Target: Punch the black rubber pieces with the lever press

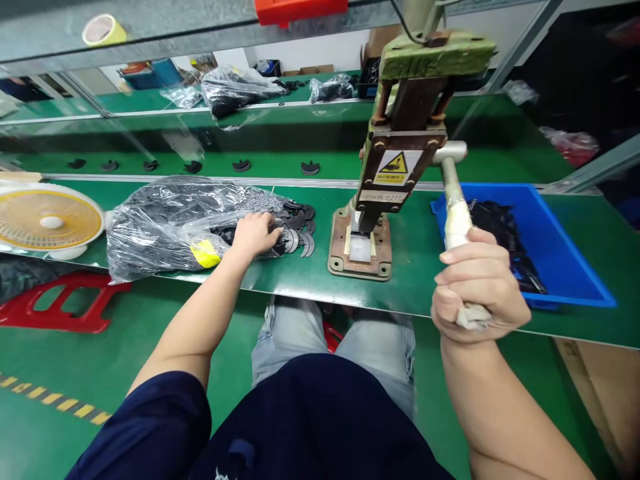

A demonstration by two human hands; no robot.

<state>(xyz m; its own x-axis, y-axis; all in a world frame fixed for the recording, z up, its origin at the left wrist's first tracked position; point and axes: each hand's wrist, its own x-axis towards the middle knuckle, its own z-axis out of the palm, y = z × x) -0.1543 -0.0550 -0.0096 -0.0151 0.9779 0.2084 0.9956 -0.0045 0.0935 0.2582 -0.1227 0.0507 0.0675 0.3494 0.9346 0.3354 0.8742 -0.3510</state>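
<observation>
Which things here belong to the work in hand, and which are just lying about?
In use: left hand on the loose black parts beside the plastic bag; right hand gripping the press lever; hand press; blue bin holding black parts.
Lying about: fan; tape roll; red plastic frame; bags at the back.

The green bench (pixel 300 283) carries a press (pixel 400 167) near its middle, standing on a rusty base plate. Just left of the press lies a heap of black parts (pixel 299 230), touching a clear bag (pixel 165 223) farther left, which is stuffed with more dark pieces. Well left of the press sits a fan (pixel 47 220). Right of the press, a blue bin (pixel 575 297) holds black pieces. Behind the press runs a belt (pixel 280 140) with single black parts in a row.
</observation>
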